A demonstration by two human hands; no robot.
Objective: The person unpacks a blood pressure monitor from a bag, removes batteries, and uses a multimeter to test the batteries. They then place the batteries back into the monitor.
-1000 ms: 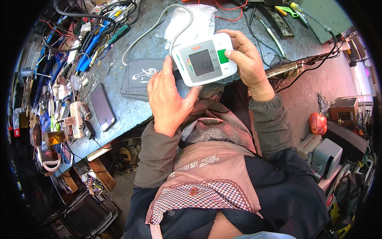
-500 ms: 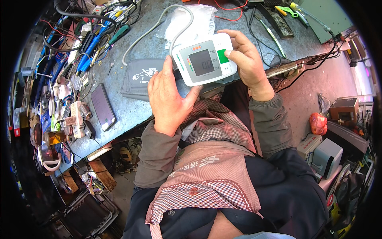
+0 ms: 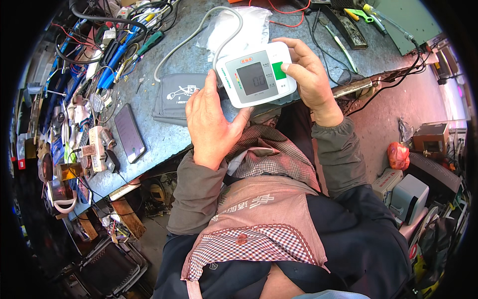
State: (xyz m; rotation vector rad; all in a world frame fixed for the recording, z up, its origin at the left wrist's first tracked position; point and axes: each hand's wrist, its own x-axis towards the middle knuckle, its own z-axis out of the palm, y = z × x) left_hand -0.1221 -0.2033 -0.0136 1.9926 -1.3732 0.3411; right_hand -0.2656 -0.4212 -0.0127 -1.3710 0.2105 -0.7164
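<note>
While left hand (image 3: 211, 119) and right hand (image 3: 313, 82) grip blood-pressure monitor (image 3: 259, 74), upper centre, right thumb (image 3: 295, 73) at green button (image 3: 278, 71), screen (image 3: 251, 79) already on; cuff (image 3: 177, 99) on table (image 3: 162, 138), upper left, folded, not yet opened.

A worn blue-grey workbench (image 3: 162, 140) — beside it, pinkish floor (image 3: 378, 112), brightly lit toward the right.
</note>
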